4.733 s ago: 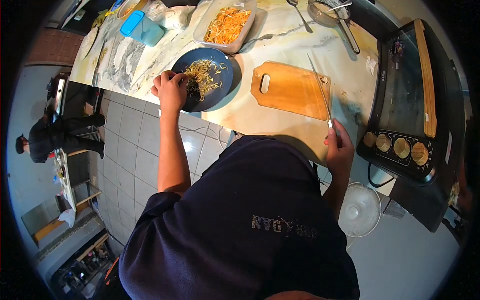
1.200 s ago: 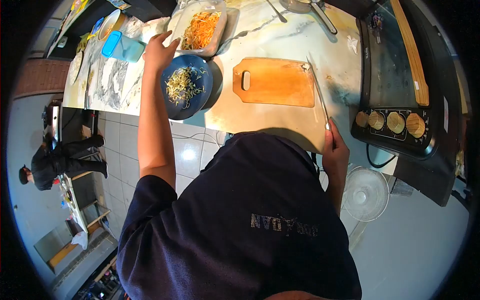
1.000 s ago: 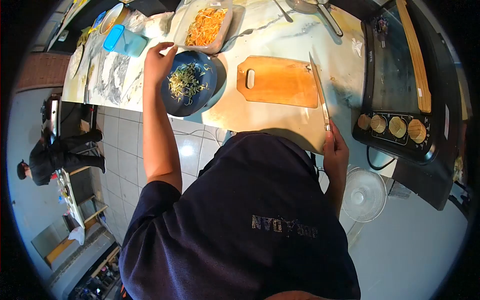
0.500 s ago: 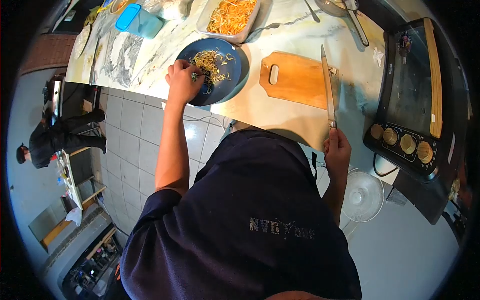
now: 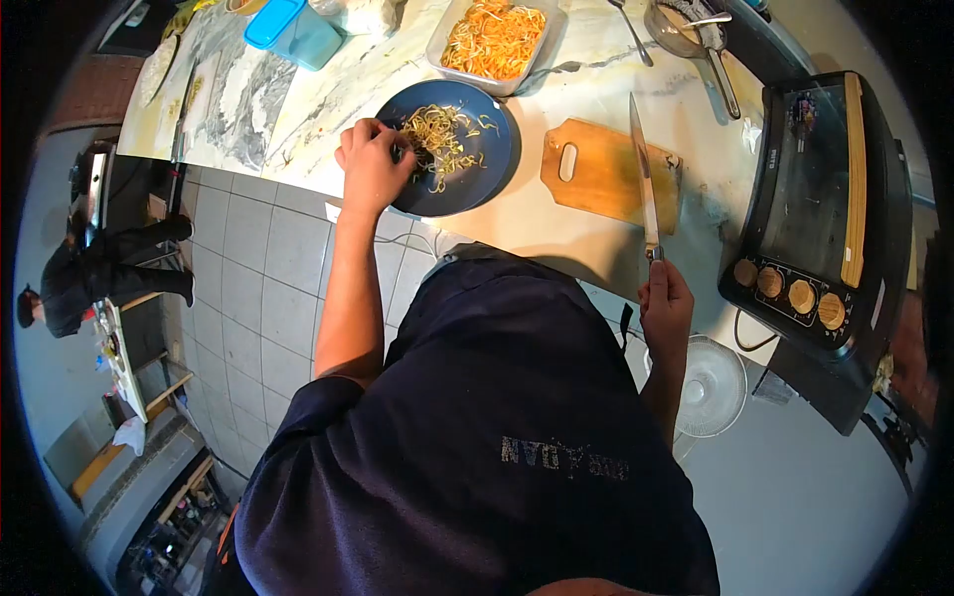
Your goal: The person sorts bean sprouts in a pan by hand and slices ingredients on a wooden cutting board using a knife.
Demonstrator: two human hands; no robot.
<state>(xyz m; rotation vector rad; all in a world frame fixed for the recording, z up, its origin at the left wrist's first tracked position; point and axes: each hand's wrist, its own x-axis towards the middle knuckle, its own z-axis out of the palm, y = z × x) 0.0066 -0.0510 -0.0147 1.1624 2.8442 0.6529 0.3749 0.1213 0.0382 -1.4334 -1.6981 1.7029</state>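
Note:
My left hand (image 5: 374, 164) is at the left side of a dark blue bowl (image 5: 489, 181), fingers curled in over its rim. Thin yellowish-brown shreds (image 5: 444, 139), looking like bean sprouts, lie loose in the bowl beside the fingertips. Whatever the fingers pinch is hidden. In my right hand (image 5: 664, 298) is the handle of a long kitchen knife (image 5: 646, 179). Its blade points away from me, over the right part of a wooden cutting board (image 5: 601, 179).
Behind the bowl stands a plastic container of orange and white shreds (image 5: 494, 42). A blue-lidded container (image 5: 298, 35) is left of it. On the right are a toaster oven (image 5: 805, 209) and a strainer (image 5: 686, 30). A person in dark clothes (image 5: 84, 278) works across the room.
The view has shifted, so the tabletop things sit lower and mostly further right. My left hand has drawn back toward the bowl's left rim. The knife stays in my right hand.

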